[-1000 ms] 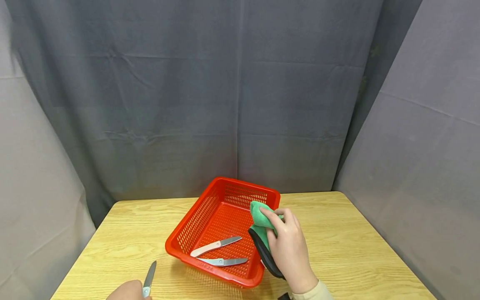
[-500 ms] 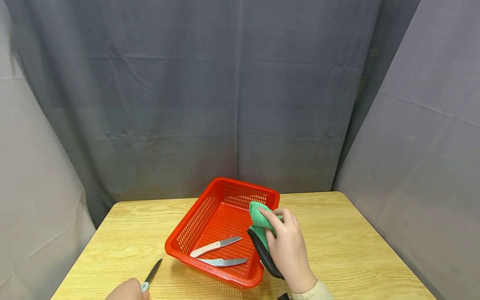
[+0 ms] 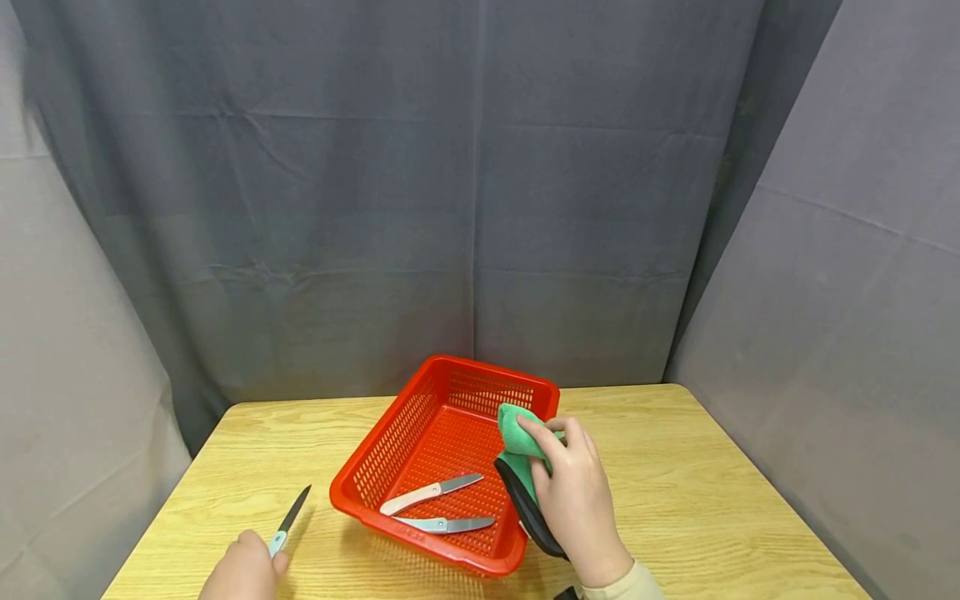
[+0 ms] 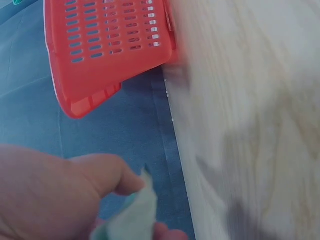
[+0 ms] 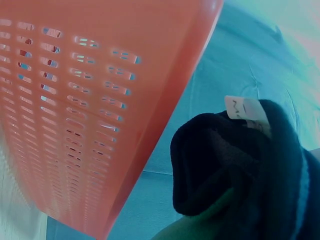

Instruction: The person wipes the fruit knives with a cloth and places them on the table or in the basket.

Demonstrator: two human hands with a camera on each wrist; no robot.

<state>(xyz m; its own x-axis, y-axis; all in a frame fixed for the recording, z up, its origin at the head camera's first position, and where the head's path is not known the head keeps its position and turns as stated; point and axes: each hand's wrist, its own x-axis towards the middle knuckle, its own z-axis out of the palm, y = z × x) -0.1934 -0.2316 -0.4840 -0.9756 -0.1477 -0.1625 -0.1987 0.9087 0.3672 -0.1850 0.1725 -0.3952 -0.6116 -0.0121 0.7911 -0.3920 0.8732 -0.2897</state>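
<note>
In the head view my left hand point(image 3: 243, 569) grips a folding knife point(image 3: 278, 540) by its pale blue handle, the dark blade pointing up and away over the table, left of the basket. The left wrist view shows the thumb pressed along the handle point(image 4: 132, 217), with fingertips below. My right hand point(image 3: 577, 500) holds a bunched green cloth point(image 3: 517, 429) with a black border at the right rim of a red basket point(image 3: 352, 504). A white label point(image 5: 245, 109) sticks up from the cloth's dark edge. Inside the basket lie a pink-handled knife point(image 3: 411, 498) and a pale-handled knife point(image 3: 442, 524).
The perforated basket stands in the middle of a light wood table point(image 3: 675, 492). Grey curtains point(image 3: 360, 208) hang behind the table, and paler sheets point(image 3: 840, 292) close in both sides.
My left hand has tilted the knife, then moved forward with it, showing more of the hand and the blade further up the table. The right hand, cloth and basket stay in place.
</note>
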